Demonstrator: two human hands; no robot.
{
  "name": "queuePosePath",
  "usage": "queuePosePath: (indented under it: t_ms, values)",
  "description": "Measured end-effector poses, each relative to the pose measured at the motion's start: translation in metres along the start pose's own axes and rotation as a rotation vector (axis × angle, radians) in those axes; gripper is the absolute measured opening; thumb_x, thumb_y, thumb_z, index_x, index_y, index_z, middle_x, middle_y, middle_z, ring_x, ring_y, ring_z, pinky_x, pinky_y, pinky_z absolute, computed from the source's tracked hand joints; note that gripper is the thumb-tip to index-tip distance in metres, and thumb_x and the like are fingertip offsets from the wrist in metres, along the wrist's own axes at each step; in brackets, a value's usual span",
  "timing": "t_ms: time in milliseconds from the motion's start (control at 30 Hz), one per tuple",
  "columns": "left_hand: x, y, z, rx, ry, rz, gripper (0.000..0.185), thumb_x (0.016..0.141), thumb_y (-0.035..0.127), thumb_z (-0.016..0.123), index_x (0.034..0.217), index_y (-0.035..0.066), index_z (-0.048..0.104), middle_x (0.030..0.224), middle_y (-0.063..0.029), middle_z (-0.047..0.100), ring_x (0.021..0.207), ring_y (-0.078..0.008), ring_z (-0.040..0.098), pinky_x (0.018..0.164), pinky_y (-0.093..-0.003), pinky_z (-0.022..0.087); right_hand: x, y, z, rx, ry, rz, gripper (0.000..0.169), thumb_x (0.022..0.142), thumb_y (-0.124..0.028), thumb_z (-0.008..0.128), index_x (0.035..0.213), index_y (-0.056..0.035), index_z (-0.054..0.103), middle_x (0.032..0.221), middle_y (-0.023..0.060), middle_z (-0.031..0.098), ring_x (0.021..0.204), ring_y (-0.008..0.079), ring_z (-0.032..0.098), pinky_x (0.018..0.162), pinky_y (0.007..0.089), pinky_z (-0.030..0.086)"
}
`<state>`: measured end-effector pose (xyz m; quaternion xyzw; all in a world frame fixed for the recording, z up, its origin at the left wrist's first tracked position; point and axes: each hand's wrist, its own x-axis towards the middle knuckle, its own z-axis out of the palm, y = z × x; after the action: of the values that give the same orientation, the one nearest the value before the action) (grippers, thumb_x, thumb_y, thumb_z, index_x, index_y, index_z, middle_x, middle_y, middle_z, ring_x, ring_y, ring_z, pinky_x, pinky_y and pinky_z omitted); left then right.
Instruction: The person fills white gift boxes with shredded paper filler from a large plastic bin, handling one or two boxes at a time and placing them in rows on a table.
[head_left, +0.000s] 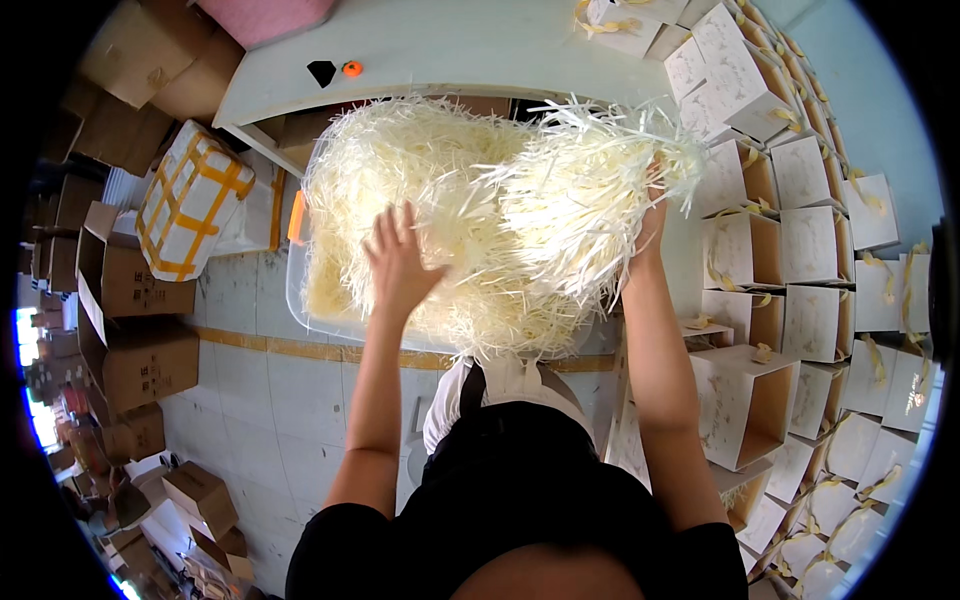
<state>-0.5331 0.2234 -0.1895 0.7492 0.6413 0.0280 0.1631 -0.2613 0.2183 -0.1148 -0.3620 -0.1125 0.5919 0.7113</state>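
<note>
Cream-coloured shredded paper (420, 142) heaps above the rim of a clear plastic bin (295, 300) in front of me. My right hand (651, 225) grips a large bunch of shredded paper (577, 202), lifted at the right side of the heap. Part of that hand is hidden behind the strands. Over the left part of the heap, my left hand (401, 262) is spread with its fingers apart and holds nothing. Whether its fingertips touch the paper I cannot tell. An orange latch (297, 216) shows on the bin's left end.
White gift boxes (814, 244) with yellow ribbons stand stacked along the right. A pale table (450, 56) behind the bin carries a small orange object (352, 69) and a black piece (322, 73). At left are a yellow-taped foam box (191, 202) and cardboard cartons (150, 367).
</note>
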Motion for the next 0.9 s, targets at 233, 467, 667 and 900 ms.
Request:
queuePosePath:
  t_ms: [233, 467, 667, 900]
  values:
    - [0.007, 0.077, 0.045, -0.434, 0.099, 0.380, 0.105, 0.062, 0.034, 0.076, 0.135, -0.004, 0.010, 0.132, -0.0247, 0.034, 0.122, -0.0386, 0.034, 0.101, -0.0517, 0.025, -0.009, 0.052, -0.001, 0.027, -0.009, 0.049, 0.042, 0.088, -0.042, 0.045, 0.112, -0.0080, 0.050, 0.104, 0.0084, 0.053, 0.091, 0.0213, 0.053, 0.075, 0.0342, 0.047]
    - [0.007, 0.065, 0.050, -0.784, 0.157, 0.301, 0.047, 0.061, -0.001, 0.056, 0.106, 0.010, 0.051, 0.085, -0.0169, 0.061, 0.075, -0.0369, 0.058, 0.064, -0.0405, 0.046, 0.001, 0.041, -0.024, 0.025, 0.097, -0.006, 0.040, 0.089, -0.040, 0.044, 0.112, -0.0082, 0.049, 0.103, 0.0084, 0.053, 0.090, 0.0209, 0.054, 0.074, 0.0332, 0.047]
    - [0.009, 0.040, 0.017, -0.440, 0.246, 0.381, 0.039, 0.064, -0.002, 0.056, 0.100, 0.011, 0.054, 0.083, -0.0146, 0.061, 0.072, -0.0337, 0.060, 0.060, -0.0403, 0.047, 0.003, 0.030, -0.023, 0.021, 0.136, -0.058, 0.039, 0.089, -0.039, 0.044, 0.112, -0.0083, 0.049, 0.103, 0.0083, 0.054, 0.089, 0.0205, 0.054, 0.074, 0.0324, 0.048]
    - [0.033, -0.039, 0.021, -0.117, 0.357, 0.089, 0.046, 0.069, 0.004, 0.059, 0.114, 0.001, 0.049, 0.096, -0.0181, 0.059, 0.091, -0.0335, 0.056, 0.079, -0.0417, 0.045, -0.003, -0.023, 0.000, 0.115, 0.121, -0.132, 0.038, 0.089, -0.038, 0.043, 0.112, -0.0085, 0.049, 0.102, 0.0082, 0.054, 0.089, 0.0199, 0.054, 0.074, 0.0315, 0.048]
